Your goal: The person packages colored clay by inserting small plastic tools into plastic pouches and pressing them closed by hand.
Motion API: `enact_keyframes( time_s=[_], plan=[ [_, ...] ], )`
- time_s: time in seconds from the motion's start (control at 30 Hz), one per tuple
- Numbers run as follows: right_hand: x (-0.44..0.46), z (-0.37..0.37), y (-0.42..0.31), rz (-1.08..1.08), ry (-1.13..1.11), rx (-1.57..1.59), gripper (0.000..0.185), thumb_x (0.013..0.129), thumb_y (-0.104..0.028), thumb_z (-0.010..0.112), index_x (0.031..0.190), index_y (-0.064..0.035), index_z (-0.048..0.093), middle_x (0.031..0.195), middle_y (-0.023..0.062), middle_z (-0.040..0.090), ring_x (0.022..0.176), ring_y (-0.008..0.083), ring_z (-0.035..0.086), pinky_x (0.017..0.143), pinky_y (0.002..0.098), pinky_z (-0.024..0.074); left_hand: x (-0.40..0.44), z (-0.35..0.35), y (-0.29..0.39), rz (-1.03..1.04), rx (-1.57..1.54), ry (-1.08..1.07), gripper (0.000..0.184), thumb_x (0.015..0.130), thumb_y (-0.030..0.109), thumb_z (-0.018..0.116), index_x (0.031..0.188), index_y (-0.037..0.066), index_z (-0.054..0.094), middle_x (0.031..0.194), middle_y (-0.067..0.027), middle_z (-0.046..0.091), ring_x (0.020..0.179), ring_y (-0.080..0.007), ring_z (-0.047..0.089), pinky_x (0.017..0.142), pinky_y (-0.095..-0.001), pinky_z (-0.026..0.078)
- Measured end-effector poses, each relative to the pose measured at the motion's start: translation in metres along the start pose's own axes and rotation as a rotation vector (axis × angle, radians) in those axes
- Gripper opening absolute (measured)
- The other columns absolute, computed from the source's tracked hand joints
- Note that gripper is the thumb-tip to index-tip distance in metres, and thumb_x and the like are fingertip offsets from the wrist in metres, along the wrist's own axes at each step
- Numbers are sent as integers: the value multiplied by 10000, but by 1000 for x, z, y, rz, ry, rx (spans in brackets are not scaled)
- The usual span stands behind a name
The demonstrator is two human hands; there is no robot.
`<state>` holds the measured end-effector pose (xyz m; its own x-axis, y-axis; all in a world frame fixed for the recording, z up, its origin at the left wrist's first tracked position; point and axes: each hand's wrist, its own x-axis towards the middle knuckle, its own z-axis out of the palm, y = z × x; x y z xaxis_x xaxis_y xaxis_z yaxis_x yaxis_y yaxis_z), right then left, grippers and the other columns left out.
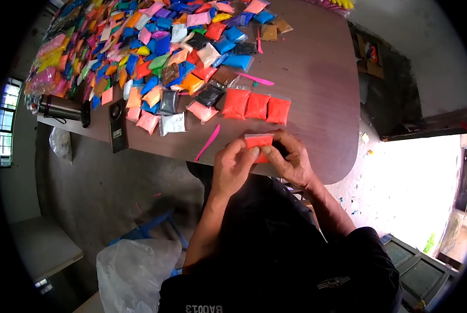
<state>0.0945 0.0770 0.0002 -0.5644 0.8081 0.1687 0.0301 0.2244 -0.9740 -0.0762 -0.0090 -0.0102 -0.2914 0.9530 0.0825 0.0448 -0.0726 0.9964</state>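
Note:
Between my two hands is a small clear bag of red material, over the table's front edge. My left hand pinches its left side, with the thumb on the bag's face. On the right side my right hand grips it the same way, the thumbs close together. Just beyond my hands, three red packets lie side by side on the brown table. A pink plastic knife lies to the left of my left hand.
Many coloured packets are heaped at the table's back left. A metal flask and a dark phone-like object lie at the left edge. Another pink knife lies farther back. A plastic bag hangs below left.

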Motion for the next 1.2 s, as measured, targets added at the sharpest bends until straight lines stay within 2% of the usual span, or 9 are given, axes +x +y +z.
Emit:
enact_keyframes(
  time_s=[0.27, 0.47, 0.57, 0.67, 0.73, 0.83, 0.97, 1.07, 1.2],
  plan=[
    [0, 1, 12, 72, 73, 178, 157, 1021, -114, 749, 1045, 18, 667, 826, 4, 612, 766, 72, 535, 671, 265, 454, 3, 5, 14, 8, 91, -29, 209, 1056, 205, 712, 1064, -2, 688, 813, 31, 626, 714, -32, 498, 628, -234, 423],
    [-2, 1, 10, 84, 21, 83, 176, 1013, -100, 757, 1101, 29, 677, 867, 18, 656, 791, 69, 566, 684, 267, 484, 1, 0, 2, -20, -42, -11, 221, 1052, 212, 719, 1059, -6, 685, 843, 28, 637, 732, -43, 503, 646, -232, 432],
    [-1, 1, 8, 83, 69, 183, 185, 1007, -86, 759, 1124, 35, 681, 906, 32, 691, 834, 73, 610, 728, 266, 518, 4, 2, 11, 14, 44, -37, 210, 1051, 199, 719, 1064, -8, 683, 849, 29, 633, 749, -41, 515, 660, -228, 442],
    [-1, -7, 7, 170, 35, 198, 192, 1003, -77, 763, 1133, 38, 681, 938, 38, 710, 874, 79, 637, 765, 269, 540, 4, 8, 16, -71, -54, -56, 213, 1041, 183, 732, 1101, -14, 680, 839, 31, 631, 758, -45, 534, 685, -225, 462],
    [-2, -9, 8, 226, -38, 226, 301, 1048, -100, 720, 1288, 60, 632, 1093, 51, 714, 999, 104, 640, 883, 273, 532, 4, 5, 14, -37, 13, -71, 221, 1034, 153, 738, 1153, -24, 678, 876, 21, 660, 785, -44, 562, 707, -220, 478],
    [-1, -6, 10, 127, -25, 199, 317, 1044, -97, 726, 1300, 61, 626, 1092, 52, 721, 977, 110, 649, 860, 274, 545, 1, 1, -1, -75, -24, -66, 234, 1030, 118, 735, 1198, -33, 672, 933, 1, 693, 815, -48, 579, 718, -221, 484],
    [1, -2, 2, 137, -6, 247, 339, 1039, -87, 729, 1321, 61, 611, 1100, 60, 730, 963, 110, 652, 842, 268, 548, -1, 0, -4, -50, -70, -27, 227, 1032, 95, 727, 1210, -36, 675, 965, -6, 702, 837, -51, 594, 731, -223, 497],
    [0, -4, 6, 118, 6, 234, 264, 1010, -49, 745, 1242, 41, 656, 1098, 91, 756, 1014, 119, 691, 884, 302, 576, 4, 3, 11, -117, -110, -45, 240, 1022, 85, 736, 1220, -36, 675, 988, -12, 719, 867, -64, 628, 762, -228, 519],
    [0, -3, 3, 180, 19, 278, 253, 1008, -40, 744, 1230, 43, 657, 1088, 84, 751, 1005, 117, 685, 885, 298, 570, 6, 6, 17, -60, -14, -66, 247, 997, 47, 736, 1219, -41, 675, 1039, -46, 753, 920, -81, 678, 801, -240, 548]
  ],
)
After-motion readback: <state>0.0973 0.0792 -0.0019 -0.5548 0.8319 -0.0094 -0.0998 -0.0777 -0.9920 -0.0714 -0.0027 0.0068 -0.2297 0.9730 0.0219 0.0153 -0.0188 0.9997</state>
